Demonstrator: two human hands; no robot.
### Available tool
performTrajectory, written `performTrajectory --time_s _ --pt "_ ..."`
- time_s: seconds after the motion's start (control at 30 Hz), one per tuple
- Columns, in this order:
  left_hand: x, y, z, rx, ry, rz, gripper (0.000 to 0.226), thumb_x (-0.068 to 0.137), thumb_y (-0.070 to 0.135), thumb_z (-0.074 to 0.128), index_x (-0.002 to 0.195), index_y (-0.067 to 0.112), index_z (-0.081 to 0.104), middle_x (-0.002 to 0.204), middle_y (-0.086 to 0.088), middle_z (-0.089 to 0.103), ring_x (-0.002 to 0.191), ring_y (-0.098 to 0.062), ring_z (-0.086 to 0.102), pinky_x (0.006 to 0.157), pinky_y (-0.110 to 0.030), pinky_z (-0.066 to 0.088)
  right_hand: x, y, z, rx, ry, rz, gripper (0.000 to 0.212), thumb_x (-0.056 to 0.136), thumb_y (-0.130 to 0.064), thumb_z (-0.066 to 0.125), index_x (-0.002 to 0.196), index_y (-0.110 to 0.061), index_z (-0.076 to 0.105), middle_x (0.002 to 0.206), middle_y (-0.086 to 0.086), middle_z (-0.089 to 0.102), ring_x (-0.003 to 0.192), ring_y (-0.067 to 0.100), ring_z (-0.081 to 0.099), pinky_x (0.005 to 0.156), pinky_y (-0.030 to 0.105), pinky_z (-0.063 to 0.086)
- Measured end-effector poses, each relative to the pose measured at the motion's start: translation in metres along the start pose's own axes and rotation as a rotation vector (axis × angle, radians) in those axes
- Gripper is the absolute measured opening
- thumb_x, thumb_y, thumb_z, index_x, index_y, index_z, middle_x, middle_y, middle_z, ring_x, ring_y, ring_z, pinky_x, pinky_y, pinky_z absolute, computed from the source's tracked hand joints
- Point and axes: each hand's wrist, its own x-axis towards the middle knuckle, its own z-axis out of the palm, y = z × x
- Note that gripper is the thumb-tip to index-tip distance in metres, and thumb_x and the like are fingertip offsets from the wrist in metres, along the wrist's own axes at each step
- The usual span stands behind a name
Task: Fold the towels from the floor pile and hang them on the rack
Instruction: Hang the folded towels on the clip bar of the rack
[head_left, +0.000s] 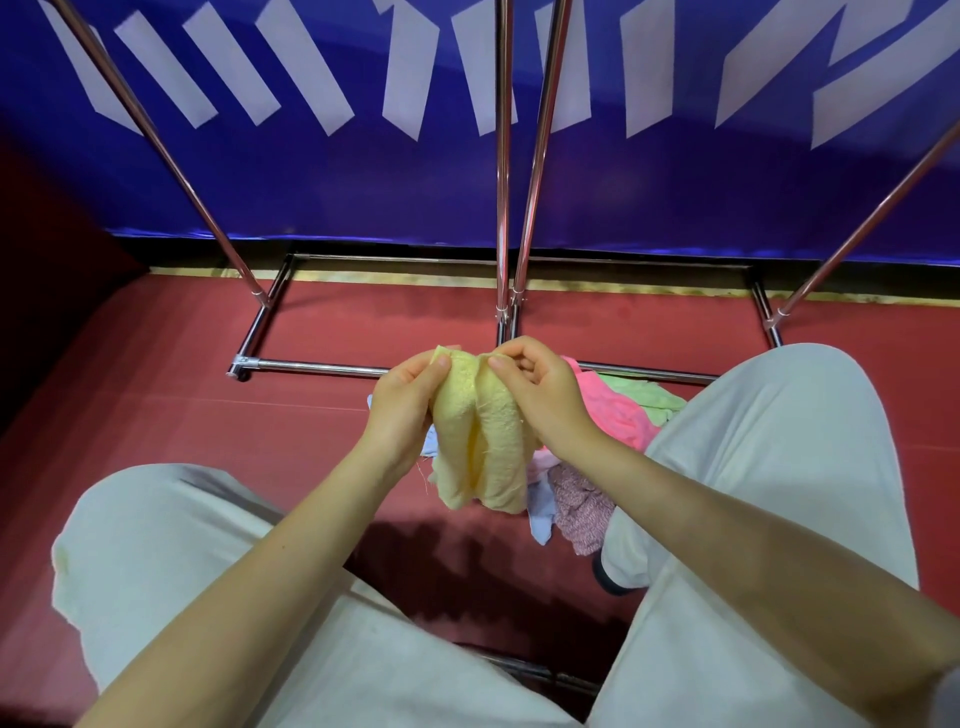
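Observation:
A yellow towel (480, 436) hangs bunched between both hands above the floor. My left hand (408, 402) pinches its upper left edge. My right hand (540, 387) pinches the upper right edge, close beside the left. Below and to the right lies the floor pile (613, 415), with pink, green, pale blue and patterned towels partly hidden by the yellow towel and my right knee. The metal rack (503, 156) stands ahead, its poles rising out of view and its base bars on the floor.
My knees in light trousers (769, 441) frame the pile on both sides. A blue banner (363, 182) with white stripes covers the wall behind the rack. The floor (156, 415) is red.

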Motion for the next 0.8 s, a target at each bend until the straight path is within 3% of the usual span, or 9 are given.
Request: performTrajectory --time_s 0.3,0.47,0.57,0.7,0.8 --pt "-0.006 -0.013 0.011 -0.074 0.211 -0.057 0.025 0.098 0.012 0.047 0.093 0.015 0.071 0.076 0.002 0.069 0.071 -0.012 0.062 0.07 -0.027 0.049 -0.001 -0.001 0.0 -0.131 0.096 -0.074 0.01 0.089 -0.012 0.062 0.081 -0.017 0.066 0.079 -0.009 0.063 0.075 0.003 0.056 0.07 0.016 0.041" --pt "-0.007 -0.019 0.017 -0.067 0.174 -0.042 0.023 0.099 0.016 0.048 0.1 0.014 0.071 0.084 -0.002 0.068 0.077 -0.016 0.062 0.076 -0.03 0.048 0.0 -0.008 0.002 -0.021 -0.086 0.002 0.008 0.088 -0.004 0.062 0.084 -0.01 0.064 0.076 -0.008 0.062 0.07 -0.006 0.055 0.07 0.01 0.043" --pt "-0.012 -0.022 0.025 -0.128 0.146 -0.035 0.021 0.098 0.012 0.05 0.099 0.014 0.07 0.087 -0.001 0.07 0.076 -0.009 0.064 0.071 -0.02 0.049 0.001 -0.007 0.006 0.001 -0.141 0.048 0.008 0.088 -0.004 0.063 0.083 -0.01 0.065 0.072 -0.003 0.061 0.065 -0.004 0.054 0.067 0.012 0.043" --pt "-0.014 -0.025 0.032 -0.176 0.045 -0.058 0.033 0.099 0.016 0.045 0.113 -0.011 0.059 0.092 -0.014 0.062 0.08 -0.013 0.06 0.067 -0.02 0.05 0.004 -0.002 0.008 -0.006 -0.062 0.118 0.012 0.088 -0.007 0.064 0.079 -0.015 0.062 0.067 -0.003 0.06 0.06 -0.003 0.054 0.063 0.015 0.043" --pt "-0.013 -0.023 0.033 -0.215 0.033 -0.082 0.025 0.1 0.017 0.043 0.098 0.001 0.062 0.081 -0.006 0.063 0.076 -0.011 0.06 0.064 -0.019 0.051 0.007 -0.002 0.006 -0.034 0.013 0.148 0.012 0.087 -0.01 0.066 0.079 -0.015 0.058 0.066 -0.001 0.06 0.058 0.001 0.053 0.06 0.017 0.043"
